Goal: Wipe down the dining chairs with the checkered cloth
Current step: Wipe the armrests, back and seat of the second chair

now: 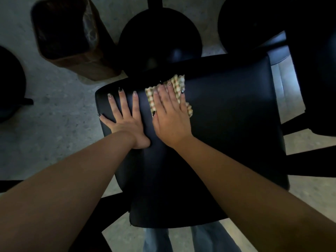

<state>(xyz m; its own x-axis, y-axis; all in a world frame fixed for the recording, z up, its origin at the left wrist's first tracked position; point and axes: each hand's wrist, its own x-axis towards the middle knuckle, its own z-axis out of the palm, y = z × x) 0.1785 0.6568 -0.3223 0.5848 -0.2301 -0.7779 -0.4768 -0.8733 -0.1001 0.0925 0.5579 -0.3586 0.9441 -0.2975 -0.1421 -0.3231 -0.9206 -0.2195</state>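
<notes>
A black padded dining chair seat [227, 133] fills the middle of the view, seen from above. The checkered cloth [179, 82], beige with orange and green squares, lies near the seat's far edge. My right hand [169, 115] presses flat on the cloth with straight fingers, covering most of it. My left hand [125, 117] rests flat on the bare seat just left of the cloth, fingers spread toward the far left corner.
A brown bin [72, 37] with a plastic liner stands on the concrete floor at the far left. A round black table base [160, 33] sits beyond the seat. Another black chair [312, 70] stands at the right, and a dark round shape [9, 84] at the left edge.
</notes>
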